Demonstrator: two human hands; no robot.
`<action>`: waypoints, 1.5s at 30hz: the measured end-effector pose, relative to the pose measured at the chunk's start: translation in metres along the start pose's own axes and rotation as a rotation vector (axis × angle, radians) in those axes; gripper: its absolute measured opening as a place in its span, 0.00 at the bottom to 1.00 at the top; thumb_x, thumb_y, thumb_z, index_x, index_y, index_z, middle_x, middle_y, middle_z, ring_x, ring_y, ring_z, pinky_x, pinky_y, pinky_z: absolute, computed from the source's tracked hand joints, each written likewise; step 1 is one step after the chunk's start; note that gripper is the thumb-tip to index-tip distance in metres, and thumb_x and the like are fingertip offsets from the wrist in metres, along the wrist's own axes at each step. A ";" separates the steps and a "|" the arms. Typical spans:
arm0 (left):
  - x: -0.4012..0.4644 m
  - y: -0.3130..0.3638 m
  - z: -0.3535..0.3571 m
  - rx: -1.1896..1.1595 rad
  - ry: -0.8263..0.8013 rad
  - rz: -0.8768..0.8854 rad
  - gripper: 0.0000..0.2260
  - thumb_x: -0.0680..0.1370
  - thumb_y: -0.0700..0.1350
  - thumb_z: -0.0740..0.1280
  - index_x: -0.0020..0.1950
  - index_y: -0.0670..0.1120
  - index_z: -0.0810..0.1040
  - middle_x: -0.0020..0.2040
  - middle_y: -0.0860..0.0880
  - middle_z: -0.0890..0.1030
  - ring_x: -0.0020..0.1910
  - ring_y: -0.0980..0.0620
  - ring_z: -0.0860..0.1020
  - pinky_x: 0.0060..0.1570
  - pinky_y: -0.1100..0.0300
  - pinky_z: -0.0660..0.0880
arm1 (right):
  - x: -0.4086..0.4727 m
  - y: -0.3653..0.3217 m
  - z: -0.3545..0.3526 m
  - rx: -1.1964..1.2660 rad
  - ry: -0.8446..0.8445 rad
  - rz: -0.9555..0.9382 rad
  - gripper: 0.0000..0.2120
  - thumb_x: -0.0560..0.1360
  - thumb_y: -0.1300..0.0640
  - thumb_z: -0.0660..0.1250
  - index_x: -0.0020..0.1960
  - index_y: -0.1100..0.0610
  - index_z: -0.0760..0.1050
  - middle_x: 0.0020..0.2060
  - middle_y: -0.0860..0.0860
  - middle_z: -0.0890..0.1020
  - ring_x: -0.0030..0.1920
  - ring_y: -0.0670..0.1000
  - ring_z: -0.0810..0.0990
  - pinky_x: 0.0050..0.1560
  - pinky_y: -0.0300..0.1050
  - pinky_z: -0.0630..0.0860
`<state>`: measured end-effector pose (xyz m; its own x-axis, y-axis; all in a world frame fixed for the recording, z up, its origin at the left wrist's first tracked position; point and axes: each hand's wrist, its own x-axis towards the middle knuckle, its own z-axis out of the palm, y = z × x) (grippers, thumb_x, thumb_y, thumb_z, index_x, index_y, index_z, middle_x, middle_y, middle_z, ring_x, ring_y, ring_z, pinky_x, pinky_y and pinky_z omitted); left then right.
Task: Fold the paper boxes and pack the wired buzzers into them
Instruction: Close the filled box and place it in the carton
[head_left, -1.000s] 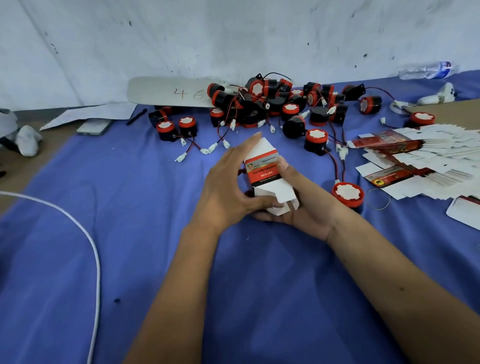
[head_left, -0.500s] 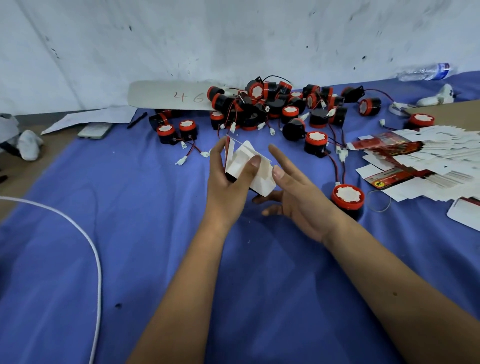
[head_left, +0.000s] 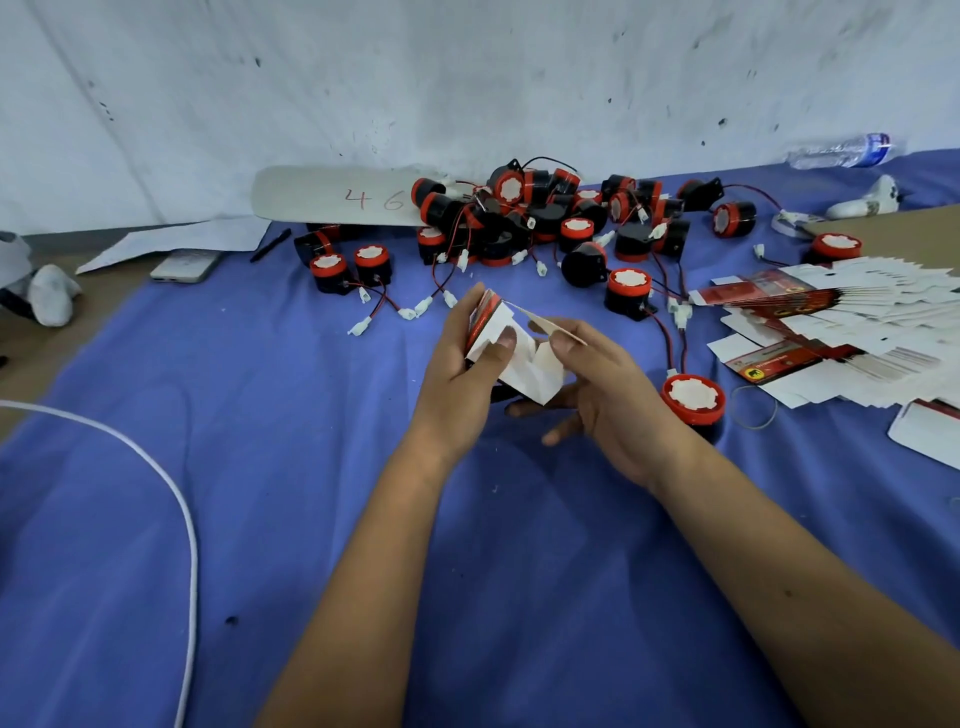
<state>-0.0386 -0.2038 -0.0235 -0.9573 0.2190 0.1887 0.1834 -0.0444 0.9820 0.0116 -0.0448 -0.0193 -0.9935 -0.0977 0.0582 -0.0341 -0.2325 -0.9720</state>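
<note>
Head view.

Box (head_left: 511, 353): white card with a red printed face, part-folded, held above the blue desk (head_left: 260, 467) at mid-frame. Long axis runs from upper left to lower right; red face turned left, toward the left palm; open end and white inside panels face up and right. One flap (head_left: 553, 326) stands out to the right, edge-on to the camera.

Left hand (head_left: 467, 374): wrapped round the box's left side, fingers behind it, thumb pressed on a white panel in front.

Right hand (head_left: 597, 384): thumb and forefinger pinch the flap; the other fingers are spread loosely below the box.

Buzzers (head_left: 545, 218): black and red, wired, heaped at the far side of the desk, well apart from the hands. One buzzer (head_left: 693, 400) lies just right of the right hand, white face up, red wire trailing away from it.

Flat boxes (head_left: 841, 322): unfolded, fanned in a pile at the right edge.

Also: white cable (head_left: 176, 499) curving across the left of the desk; phone (head_left: 188, 266) and pen (head_left: 270, 245) at far left; bottle (head_left: 841, 150) against the wall.

Change from half a second ago: the right hand was open-fingered beside the box, touching it only with fingertips; it now pinches the flap. The box sits at much the same spot, in the same left-hand hold.
</note>
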 end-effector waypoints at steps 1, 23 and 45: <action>0.000 0.000 0.000 -0.012 0.005 -0.006 0.22 0.85 0.44 0.65 0.79 0.52 0.66 0.70 0.50 0.76 0.66 0.47 0.78 0.64 0.41 0.78 | 0.000 0.001 0.000 -0.054 0.043 -0.008 0.20 0.77 0.44 0.67 0.65 0.53 0.74 0.57 0.57 0.83 0.47 0.67 0.85 0.29 0.47 0.80; -0.012 -0.005 0.016 -0.001 0.018 0.182 0.31 0.78 0.42 0.72 0.76 0.62 0.63 0.66 0.49 0.80 0.64 0.48 0.81 0.52 0.52 0.84 | -0.002 -0.005 -0.004 0.242 -0.058 0.055 0.20 0.83 0.53 0.58 0.72 0.59 0.71 0.60 0.61 0.81 0.49 0.59 0.83 0.36 0.45 0.80; -0.011 -0.005 0.016 0.449 0.049 0.555 0.25 0.83 0.44 0.62 0.81 0.53 0.64 0.83 0.52 0.61 0.82 0.51 0.56 0.78 0.44 0.62 | 0.002 0.002 -0.003 -0.070 0.236 -0.097 0.13 0.82 0.51 0.67 0.56 0.61 0.81 0.48 0.60 0.85 0.41 0.59 0.86 0.38 0.47 0.81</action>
<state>-0.0253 -0.1902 -0.0308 -0.7032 0.2356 0.6708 0.7104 0.2714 0.6494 0.0094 -0.0423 -0.0216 -0.9828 0.1522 0.1048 -0.1293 -0.1613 -0.9784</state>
